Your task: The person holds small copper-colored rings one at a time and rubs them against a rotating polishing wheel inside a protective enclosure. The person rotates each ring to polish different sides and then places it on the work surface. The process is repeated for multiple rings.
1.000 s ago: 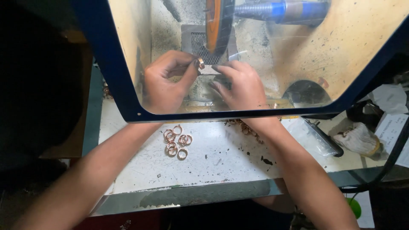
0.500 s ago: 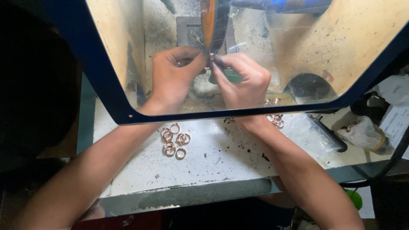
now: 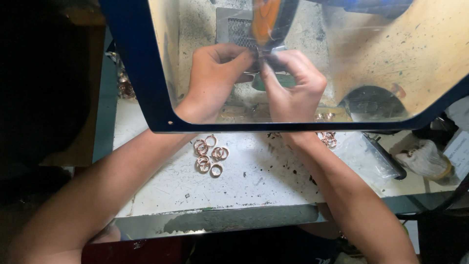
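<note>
Behind a clear, blue-framed shield (image 3: 146, 98), my left hand (image 3: 212, 78) and my right hand (image 3: 293, 83) meet at a spinning orange wheel (image 3: 266, 19). Fingertips of both hands pinch a small ring-like piece (image 3: 260, 55) against the wheel's lower edge; the piece is mostly hidden by the fingers. Several copper-coloured rings (image 3: 210, 154) lie in a loose cluster on the white bench (image 3: 254, 181) under my left forearm. A few more rings (image 3: 327, 138) lie by my right wrist.
A metal mesh plate (image 3: 239, 29) stands behind the wheel. A dark round opening (image 3: 371, 102) sits to the right inside the shield. A clear plastic bag (image 3: 371, 159) and a white cloth bundle (image 3: 427, 161) lie at the right of the bench.
Both hands have risen closer to the wheel and drawn together. The camera has shifted, so the bench and rings sit lower in view.
</note>
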